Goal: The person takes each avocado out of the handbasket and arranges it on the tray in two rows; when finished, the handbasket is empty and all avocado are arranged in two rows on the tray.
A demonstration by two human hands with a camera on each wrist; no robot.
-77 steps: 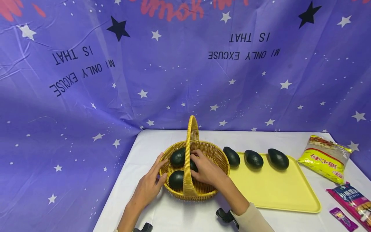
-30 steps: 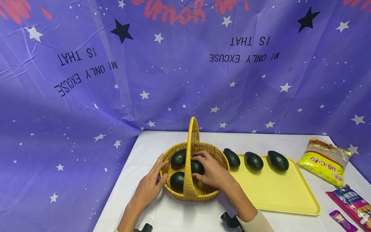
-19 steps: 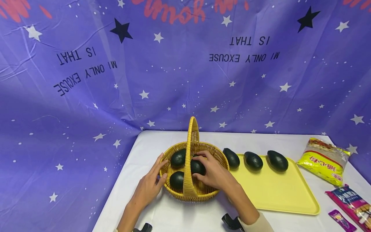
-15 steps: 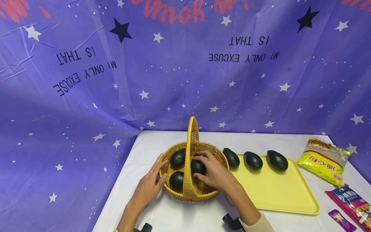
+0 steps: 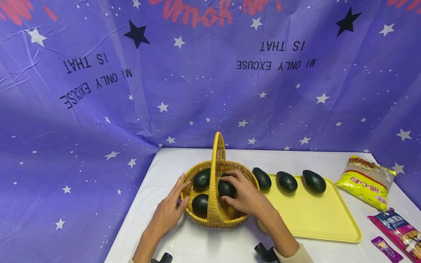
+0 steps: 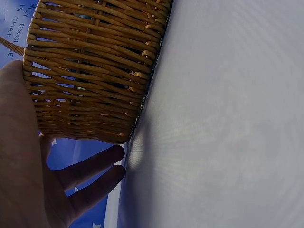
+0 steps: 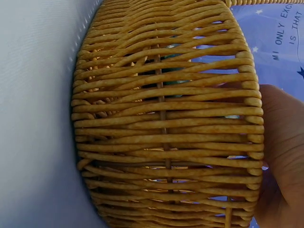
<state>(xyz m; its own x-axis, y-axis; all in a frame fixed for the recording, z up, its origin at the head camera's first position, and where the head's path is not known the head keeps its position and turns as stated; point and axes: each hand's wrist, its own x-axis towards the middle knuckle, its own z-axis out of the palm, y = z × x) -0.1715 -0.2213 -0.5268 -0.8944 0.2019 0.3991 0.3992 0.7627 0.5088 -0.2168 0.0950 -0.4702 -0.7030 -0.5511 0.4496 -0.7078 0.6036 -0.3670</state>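
Observation:
A yellow wicker basket (image 5: pixel 215 215) with an arched handle stands on the white table, holding dark green avocados. Two of them, the rear avocado (image 5: pixel 201 179) and the front avocado (image 5: pixel 200 204), lie left of the handle. Right of the handle, my right hand (image 5: pixel 245 193) reaches in and holds another avocado (image 5: pixel 226 189) between thumb and fingers. My left hand (image 5: pixel 167 215) touches the basket's left side with fingers spread along the rim. Basket weave hides the right fingertips in the right wrist view; in the left wrist view, two left fingers (image 6: pixel 97 173) stretch past the basket wall.
Right of the basket lies a yellow tray (image 5: pixel 315 219), with several avocados along its back edge, such as a middle avocado (image 5: pixel 287 182). Further right are a yellow food bag (image 5: pixel 368 182), a pink snack packet (image 5: pixel 396 228) and a small purple packet (image 5: pixel 386 249). A purple starry cloth hangs behind.
My right hand has shifted a little to the right with its avocado, away from the basket's handle, so more of the fruit shows. My left hand stays at the rim.

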